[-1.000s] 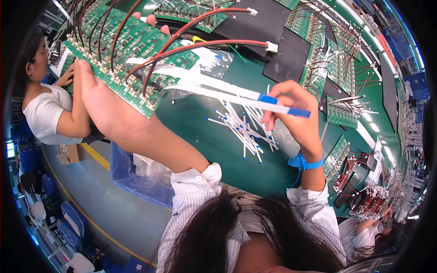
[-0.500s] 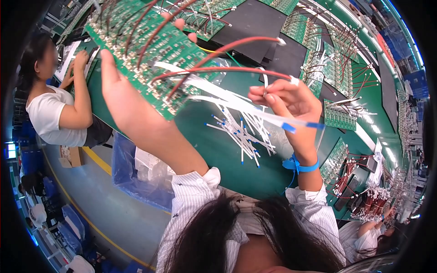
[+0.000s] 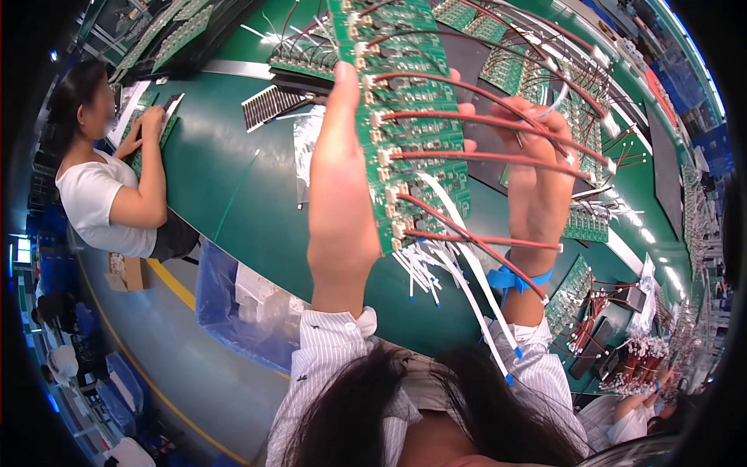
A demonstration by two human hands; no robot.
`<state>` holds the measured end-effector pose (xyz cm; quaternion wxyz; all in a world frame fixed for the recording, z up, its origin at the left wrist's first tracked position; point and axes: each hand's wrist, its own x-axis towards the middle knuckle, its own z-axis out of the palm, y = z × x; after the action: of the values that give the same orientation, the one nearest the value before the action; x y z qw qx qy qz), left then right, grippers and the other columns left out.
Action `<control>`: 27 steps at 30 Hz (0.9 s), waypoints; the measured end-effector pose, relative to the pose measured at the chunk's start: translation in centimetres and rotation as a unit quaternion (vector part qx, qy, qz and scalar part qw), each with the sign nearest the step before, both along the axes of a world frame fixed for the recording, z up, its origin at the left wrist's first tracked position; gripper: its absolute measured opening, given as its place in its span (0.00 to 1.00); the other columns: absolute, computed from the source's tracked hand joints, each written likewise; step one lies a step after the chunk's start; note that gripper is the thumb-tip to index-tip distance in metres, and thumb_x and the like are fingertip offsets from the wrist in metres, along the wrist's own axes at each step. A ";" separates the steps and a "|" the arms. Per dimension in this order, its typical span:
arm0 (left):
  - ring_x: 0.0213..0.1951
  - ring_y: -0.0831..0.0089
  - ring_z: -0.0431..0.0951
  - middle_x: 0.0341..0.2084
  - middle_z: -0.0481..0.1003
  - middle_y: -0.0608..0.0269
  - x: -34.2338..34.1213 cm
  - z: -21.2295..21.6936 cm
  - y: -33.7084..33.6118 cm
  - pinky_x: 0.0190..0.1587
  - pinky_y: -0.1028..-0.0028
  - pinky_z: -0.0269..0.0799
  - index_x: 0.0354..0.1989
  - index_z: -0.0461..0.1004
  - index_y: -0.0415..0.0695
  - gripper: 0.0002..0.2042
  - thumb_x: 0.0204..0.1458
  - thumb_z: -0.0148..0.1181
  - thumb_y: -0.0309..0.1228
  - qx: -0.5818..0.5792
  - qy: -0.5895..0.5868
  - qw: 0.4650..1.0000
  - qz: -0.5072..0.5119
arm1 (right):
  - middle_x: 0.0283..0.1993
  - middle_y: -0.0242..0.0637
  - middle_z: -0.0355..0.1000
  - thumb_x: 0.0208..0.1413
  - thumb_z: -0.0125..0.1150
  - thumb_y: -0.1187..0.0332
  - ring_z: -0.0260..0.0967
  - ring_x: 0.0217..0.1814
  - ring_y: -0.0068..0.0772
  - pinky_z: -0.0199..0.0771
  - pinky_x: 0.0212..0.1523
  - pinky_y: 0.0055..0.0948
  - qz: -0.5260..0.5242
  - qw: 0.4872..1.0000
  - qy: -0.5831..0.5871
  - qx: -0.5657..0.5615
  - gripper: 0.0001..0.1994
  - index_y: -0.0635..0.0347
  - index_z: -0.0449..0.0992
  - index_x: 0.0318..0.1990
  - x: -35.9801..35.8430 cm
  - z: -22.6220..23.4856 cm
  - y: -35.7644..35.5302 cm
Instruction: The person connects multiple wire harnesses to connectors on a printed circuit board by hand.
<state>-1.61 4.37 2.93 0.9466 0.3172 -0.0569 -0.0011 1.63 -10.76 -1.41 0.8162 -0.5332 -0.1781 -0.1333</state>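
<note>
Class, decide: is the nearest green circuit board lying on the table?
No, the left hand holds the circuit board up above the table.

No legible lettering, labels, numbers or signs in view.

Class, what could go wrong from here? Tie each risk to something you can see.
The red wires cross in front of the right hand, so they might snag its fingers.

The white ribbons dangle below the circuit board and could catch or bend.

Only the left hand clearly grips the board, so it may slip.
</note>
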 end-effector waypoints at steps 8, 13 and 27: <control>0.45 0.63 0.74 0.48 0.67 0.45 0.8 -2.3 -2.2 0.49 0.68 0.70 0.53 0.61 0.33 0.19 0.61 0.33 0.34 0.264 0.019 0.900 0.347 | 0.37 0.39 0.70 0.46 0.59 0.80 0.69 0.37 0.27 0.70 0.42 0.26 0.107 0.993 -0.056 0.018 0.12 0.66 0.68 0.40 0.5 0.4 0.4; 0.45 0.68 0.73 0.46 0.69 0.51 0.1 -1.9 -2.0 0.48 0.70 0.68 0.52 0.61 0.36 0.19 0.61 0.33 0.38 0.143 0.031 0.964 0.223 | 0.35 0.37 0.71 0.43 0.64 0.80 0.68 0.36 0.25 0.68 0.36 0.22 -0.006 0.987 -0.129 -0.098 0.08 0.65 0.74 0.33 1.2 0.6 0.8; 0.40 0.77 0.73 0.39 0.71 0.63 0.4 -1.5 -2.5 0.43 0.77 0.69 0.50 0.64 0.41 0.22 0.61 0.32 0.45 -0.053 -0.027 0.994 -0.090 | 0.33 0.38 0.68 0.40 0.64 0.83 0.64 0.34 0.26 0.65 0.34 0.22 -0.070 0.942 -0.217 -0.246 0.09 0.66 0.74 0.32 1.4 1.0 0.3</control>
<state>-1.25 1.89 1.42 0.9562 0.2604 -0.1111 -0.0745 3.04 -10.49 -0.44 0.5896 -0.6869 -0.3402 -0.2544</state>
